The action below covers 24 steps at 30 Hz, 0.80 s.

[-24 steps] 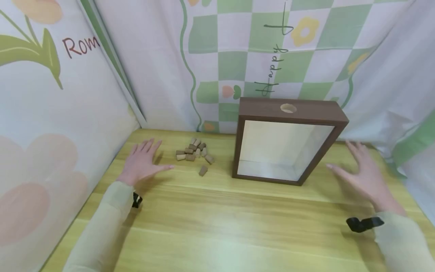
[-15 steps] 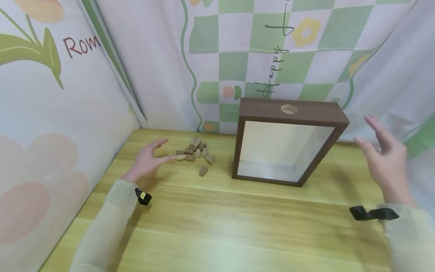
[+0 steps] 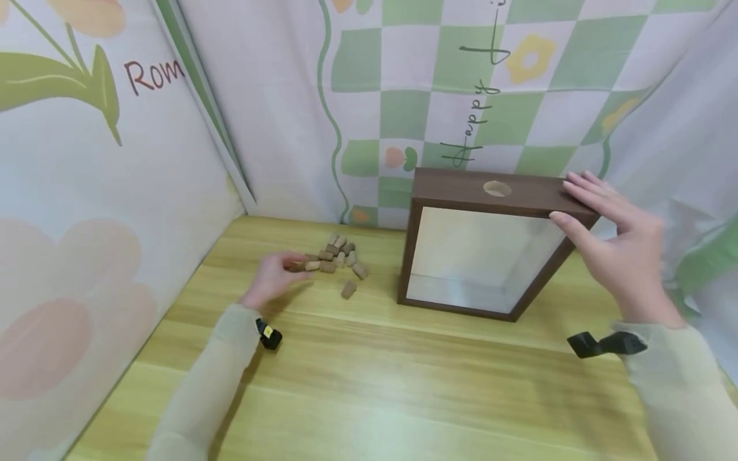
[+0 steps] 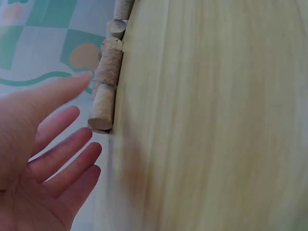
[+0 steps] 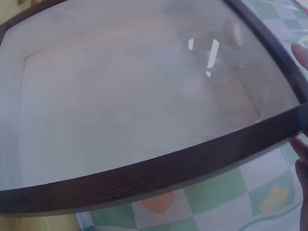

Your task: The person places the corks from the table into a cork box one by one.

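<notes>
Small brown and tan cork-like pieces lie in a loose pile at the table's back left. At the pile's left end is the left hand, thumb and fingers apart; in the left wrist view the same hand has its fingers spread beside the row of pieces. A dark-framed box with a clear front and a round hole in its top stands upright. The right hand rests at its top right corner, fingers on top, thumb at the front edge. The frame fills the right wrist view.
One loose piece lies in front of the pile, between it and the box. The wooden table extends toward the person. A checkered curtain hangs behind, and a flowered cloth stands along the left side.
The left hand has moved right to the pile, its thumb and fingers drawing closer together. The right hand rose beside the box, then came left onto its top corner.
</notes>
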Motion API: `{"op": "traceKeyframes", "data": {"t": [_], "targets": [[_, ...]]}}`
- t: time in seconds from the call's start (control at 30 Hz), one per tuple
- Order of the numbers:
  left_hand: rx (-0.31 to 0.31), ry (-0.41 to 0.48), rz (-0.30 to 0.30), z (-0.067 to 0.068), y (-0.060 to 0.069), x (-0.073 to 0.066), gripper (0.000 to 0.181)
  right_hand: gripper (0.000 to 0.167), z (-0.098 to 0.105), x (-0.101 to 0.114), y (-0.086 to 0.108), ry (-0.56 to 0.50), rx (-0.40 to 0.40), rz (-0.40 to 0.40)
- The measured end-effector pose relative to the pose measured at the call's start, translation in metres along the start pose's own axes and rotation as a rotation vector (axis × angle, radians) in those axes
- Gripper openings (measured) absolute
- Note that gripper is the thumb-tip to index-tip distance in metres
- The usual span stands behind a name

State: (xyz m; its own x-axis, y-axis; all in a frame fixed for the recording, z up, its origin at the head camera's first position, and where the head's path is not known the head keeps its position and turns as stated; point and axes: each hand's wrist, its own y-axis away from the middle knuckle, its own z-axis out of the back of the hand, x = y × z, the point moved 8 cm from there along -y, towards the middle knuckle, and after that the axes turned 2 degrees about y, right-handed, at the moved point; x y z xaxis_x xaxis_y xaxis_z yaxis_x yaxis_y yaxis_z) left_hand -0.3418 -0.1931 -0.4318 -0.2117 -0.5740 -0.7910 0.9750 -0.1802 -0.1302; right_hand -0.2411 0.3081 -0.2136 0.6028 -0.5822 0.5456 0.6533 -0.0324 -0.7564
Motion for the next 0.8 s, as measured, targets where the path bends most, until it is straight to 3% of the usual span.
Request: {"op": "traceKeyframes", "data": {"t": [0.2, 0.3, 0.63, 0.8], "targets": [[-0.018, 0.013, 0.018, -0.004, -0.003, 0.003, 0.039, 0.024, -0.01, 0.032, -0.003, 0.085, -0.019, 0.23], [-0.023, 0.002, 0.032, -0.005, -0.004, 0.005, 0.036, 0.021, -0.014, 0.041, -0.002, 0.086, -0.023, 0.294], [-0.083, -0.022, 0.08, -0.006, -0.01, 0.004, 0.029, 0.017, -0.014, 0.041, 0.0, 0.052, -0.102, 0.283], [-0.113, -0.038, 0.073, -0.005, -0.012, 0.002, 0.024, 0.015, -0.015, 0.04, 0.0, 0.019, -0.124, 0.256]]}}
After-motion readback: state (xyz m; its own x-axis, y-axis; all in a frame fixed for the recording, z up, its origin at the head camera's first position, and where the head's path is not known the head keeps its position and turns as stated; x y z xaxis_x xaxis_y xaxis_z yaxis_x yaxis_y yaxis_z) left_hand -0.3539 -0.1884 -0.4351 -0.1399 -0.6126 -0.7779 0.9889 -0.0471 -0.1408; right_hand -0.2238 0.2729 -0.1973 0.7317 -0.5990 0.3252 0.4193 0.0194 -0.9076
